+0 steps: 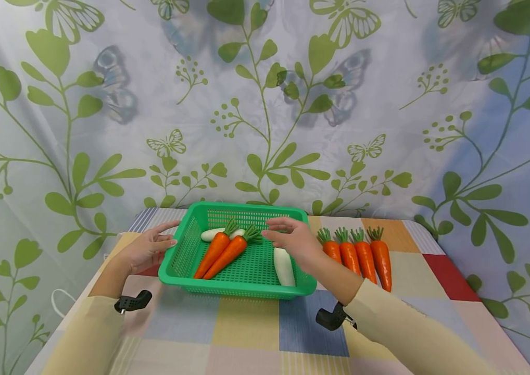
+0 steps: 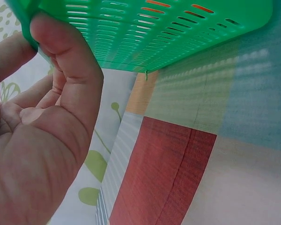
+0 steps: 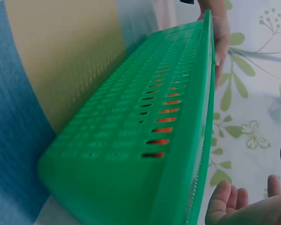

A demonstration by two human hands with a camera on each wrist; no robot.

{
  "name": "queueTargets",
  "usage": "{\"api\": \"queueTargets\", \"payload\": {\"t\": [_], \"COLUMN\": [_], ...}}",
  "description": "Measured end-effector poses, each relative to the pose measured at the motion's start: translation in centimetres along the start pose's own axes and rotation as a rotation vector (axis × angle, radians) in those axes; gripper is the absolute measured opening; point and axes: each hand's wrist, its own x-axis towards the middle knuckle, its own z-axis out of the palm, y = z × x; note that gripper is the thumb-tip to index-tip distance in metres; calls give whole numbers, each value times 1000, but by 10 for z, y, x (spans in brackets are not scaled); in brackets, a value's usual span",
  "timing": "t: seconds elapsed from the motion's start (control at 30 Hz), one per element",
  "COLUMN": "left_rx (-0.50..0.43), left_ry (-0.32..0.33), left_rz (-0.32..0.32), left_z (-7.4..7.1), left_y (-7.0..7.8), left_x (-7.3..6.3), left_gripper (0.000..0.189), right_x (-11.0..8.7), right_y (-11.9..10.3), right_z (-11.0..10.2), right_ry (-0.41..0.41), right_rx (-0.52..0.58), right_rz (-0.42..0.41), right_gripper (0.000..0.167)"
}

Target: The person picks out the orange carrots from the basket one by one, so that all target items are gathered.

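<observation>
A green plastic basket (image 1: 246, 292) with slotted walls stands on the patchwork cloth. Inside lie two orange carrots (image 1: 227, 255) with green tops, crossing over a white, long vegetable (image 1: 209, 235). A second white vegetable (image 1: 284, 268) lies along the basket's right side. My left hand (image 1: 150, 249) pinches the basket's left rim between thumb and fingers, as the left wrist view (image 2: 61, 79) shows closer. Above the right part of the basket hovers my right hand (image 1: 295, 242), fingers loosely bent and holding nothing. In the right wrist view, its fingertips (image 3: 220, 197) are apart from the rim.
Several carrots (image 1: 363, 255) lie side by side on the cloth (image 1: 246, 333), right of the basket and partly behind my right forearm. A curtain (image 1: 265, 104) with leaves and butterflies hangs behind the table. A white cord (image 1: 61, 299) loops at the left edge.
</observation>
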Motion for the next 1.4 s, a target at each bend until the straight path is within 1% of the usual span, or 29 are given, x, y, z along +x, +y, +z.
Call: {"api": "queueTargets", "payload": {"t": [0.1, 0.2, 0.3, 0.47, 0.63, 0.73, 0.97, 1.17, 1.23, 1.4], "left_rx": [-1, -3, -5, 3, 11, 5, -7, -7, -1, 4], "left_ry": [15, 11, 2, 5, 8, 8, 6, 0, 0, 5], "left_rz": [-5, -4, -3, -9, -11, -11, -4, -5, -7, -3], "left_z": [0, 0, 0, 1, 1, 2, 2, 1, 1, 0], "left_y": [0, 0, 0, 1, 2, 2, 3, 2, 2, 1], "left_x": [0, 0, 0, -1, -1, -1, 0, 3, 3, 1], "left_gripper": [76, 76, 77, 77, 77, 77, 77, 78, 79, 78], "right_x": [6, 12, 16, 25, 31, 34, 43, 48, 50, 52], "right_y": [1, 3, 3, 6, 10, 12, 16, 21, 22, 24], "right_z": [6, 12, 19, 30, 38, 42, 50, 52, 52, 56], "right_ry": [3, 12, 23, 25, -15, -22, -6, 5, -5, -62], "right_rx": [47, 108, 146, 166, 152, 144, 111, 70, 54, 45], "right_rz": [10, 22, 39, 92, 161, 186, 201, 217, 229, 265], "right_gripper": [41, 39, 37, 38, 42, 43, 43, 43, 44, 53]}}
